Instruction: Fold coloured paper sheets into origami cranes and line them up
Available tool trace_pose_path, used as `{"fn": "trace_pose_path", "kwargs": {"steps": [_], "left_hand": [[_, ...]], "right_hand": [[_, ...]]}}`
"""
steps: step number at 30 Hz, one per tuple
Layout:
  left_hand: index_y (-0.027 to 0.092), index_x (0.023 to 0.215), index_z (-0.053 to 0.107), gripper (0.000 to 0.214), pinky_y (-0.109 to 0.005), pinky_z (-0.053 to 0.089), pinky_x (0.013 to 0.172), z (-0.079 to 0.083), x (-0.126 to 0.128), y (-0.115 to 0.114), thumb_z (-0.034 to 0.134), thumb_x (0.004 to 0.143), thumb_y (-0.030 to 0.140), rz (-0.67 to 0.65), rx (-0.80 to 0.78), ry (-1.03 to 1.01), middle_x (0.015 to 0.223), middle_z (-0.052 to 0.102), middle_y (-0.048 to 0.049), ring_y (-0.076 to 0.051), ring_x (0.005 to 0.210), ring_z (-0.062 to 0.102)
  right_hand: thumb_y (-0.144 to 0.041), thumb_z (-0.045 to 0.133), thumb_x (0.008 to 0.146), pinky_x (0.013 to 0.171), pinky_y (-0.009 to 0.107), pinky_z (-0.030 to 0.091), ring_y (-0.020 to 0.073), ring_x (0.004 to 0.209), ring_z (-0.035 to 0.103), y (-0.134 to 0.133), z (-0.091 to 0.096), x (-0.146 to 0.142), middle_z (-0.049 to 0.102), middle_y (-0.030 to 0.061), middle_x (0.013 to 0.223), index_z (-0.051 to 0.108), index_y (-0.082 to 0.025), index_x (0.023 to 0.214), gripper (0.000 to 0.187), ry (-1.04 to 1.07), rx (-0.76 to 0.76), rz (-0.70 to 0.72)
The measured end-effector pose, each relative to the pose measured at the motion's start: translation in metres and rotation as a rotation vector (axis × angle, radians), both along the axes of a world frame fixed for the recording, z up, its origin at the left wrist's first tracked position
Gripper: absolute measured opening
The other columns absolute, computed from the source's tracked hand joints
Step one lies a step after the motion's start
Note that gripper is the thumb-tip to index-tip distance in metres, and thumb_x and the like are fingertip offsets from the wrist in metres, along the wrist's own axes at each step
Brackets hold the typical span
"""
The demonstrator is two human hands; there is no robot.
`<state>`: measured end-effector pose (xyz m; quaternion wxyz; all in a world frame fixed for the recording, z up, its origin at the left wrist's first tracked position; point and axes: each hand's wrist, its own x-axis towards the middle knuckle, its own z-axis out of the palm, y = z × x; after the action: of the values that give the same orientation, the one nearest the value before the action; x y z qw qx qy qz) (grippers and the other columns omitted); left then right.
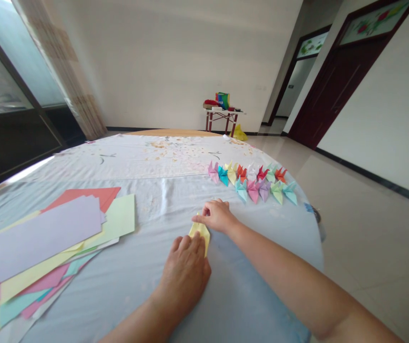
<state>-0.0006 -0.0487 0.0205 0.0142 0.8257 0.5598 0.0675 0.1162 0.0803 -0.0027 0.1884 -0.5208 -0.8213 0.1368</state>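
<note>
A small folded piece of yellow origami paper (198,227) lies on the cloth-covered table, its narrow point facing away from me. My left hand (187,262) covers its near half, fingers together and bent over it, holding it against the cloth. At the far point, my right hand (219,216) has its thumb and index finger closed on the paper's tip, the other fingers curled. Beyond my right hand stand several folded paper cranes (253,189) in two rows, in pink, blue, yellow, red, purple and green.
On the left, loose coloured paper sheets (47,238) lie in an overlapping pile, a purple one on top. A pale patterned tablecloth (136,162) covers the round table. Farther off, a small side table (222,112) with items stands by the wall, a yellow bag (239,133) beside it.
</note>
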Motion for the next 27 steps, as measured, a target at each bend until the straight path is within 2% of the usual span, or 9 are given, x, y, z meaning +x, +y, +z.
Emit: {"fn": "trace_pose_path", "kwargs": {"steps": [4, 9, 16, 20, 24, 27], "left_hand": [[0.014, 0.111, 0.052, 0.036, -0.040, 0.035, 0.088, 0.001, 0.001, 0.000, 0.038, 0.079, 0.018, 0.010, 0.006, 0.006, 0.113, 0.055, -0.0109, -0.022, 0.093, 0.050], [0.014, 0.110, 0.053, 0.034, -0.040, 0.035, 0.087, 0.001, 0.001, 0.000, 0.037, 0.080, 0.019, 0.002, 0.004, 0.002, 0.110, 0.056, -0.0112, -0.022, 0.091, 0.050], [0.013, 0.114, 0.052, 0.038, -0.041, 0.034, 0.089, 0.000, -0.001, -0.003, 0.036, 0.081, 0.020, 0.006, 0.000, -0.007, 0.117, 0.054, -0.0119, -0.023, 0.096, 0.050], [0.013, 0.115, 0.052, 0.038, -0.040, 0.033, 0.091, -0.002, 0.000, -0.004, 0.036, 0.081, 0.020, 0.014, -0.013, -0.014, 0.121, 0.052, -0.0118, -0.022, 0.099, 0.049], [0.014, 0.116, 0.051, 0.039, -0.039, 0.032, 0.091, 0.002, -0.001, -0.005, 0.035, 0.081, 0.021, 0.009, -0.012, -0.053, 0.122, 0.052, -0.0110, -0.022, 0.101, 0.048], [0.017, 0.122, 0.046, 0.040, -0.038, 0.035, 0.088, 0.011, -0.012, -0.001, 0.033, 0.083, 0.021, -0.020, -0.039, -0.138, 0.118, 0.055, -0.0088, -0.021, 0.097, 0.050]], "right_hand": [[-0.064, 0.059, 0.062, 0.071, 0.030, 0.025, 0.0183, 0.081, 0.049, -0.007, -0.002, -0.005, 0.062, 0.0007, 0.074, 0.061, -0.020, 0.063, 0.043, -0.042, -0.041, 0.021], [-0.058, 0.059, 0.067, 0.073, 0.030, 0.027, 0.0186, 0.084, 0.051, -0.003, -0.005, -0.005, 0.064, 0.0006, 0.076, 0.063, -0.021, 0.065, 0.036, -0.040, -0.052, 0.006], [-0.052, 0.056, 0.072, 0.072, 0.030, 0.029, 0.0188, 0.083, 0.054, 0.011, -0.007, -0.007, 0.066, 0.0018, 0.074, 0.064, -0.022, 0.067, 0.032, -0.069, -0.068, -0.094], [-0.050, 0.054, 0.075, 0.071, 0.030, 0.029, 0.0188, 0.083, 0.054, 0.015, -0.005, -0.003, 0.066, 0.0019, 0.075, 0.062, -0.020, 0.067, 0.032, -0.044, -0.014, -0.141], [-0.053, 0.052, 0.075, 0.071, 0.029, 0.027, 0.0162, 0.079, 0.053, 0.004, 0.001, 0.006, 0.065, 0.0008, 0.073, 0.061, -0.019, 0.067, 0.036, 0.042, 0.014, -0.060], [-0.057, 0.057, 0.069, 0.070, 0.029, 0.026, 0.0162, 0.078, 0.052, -0.009, 0.001, 0.009, 0.063, 0.0001, 0.071, 0.061, -0.020, 0.065, 0.038, 0.031, -0.045, 0.041]]}}
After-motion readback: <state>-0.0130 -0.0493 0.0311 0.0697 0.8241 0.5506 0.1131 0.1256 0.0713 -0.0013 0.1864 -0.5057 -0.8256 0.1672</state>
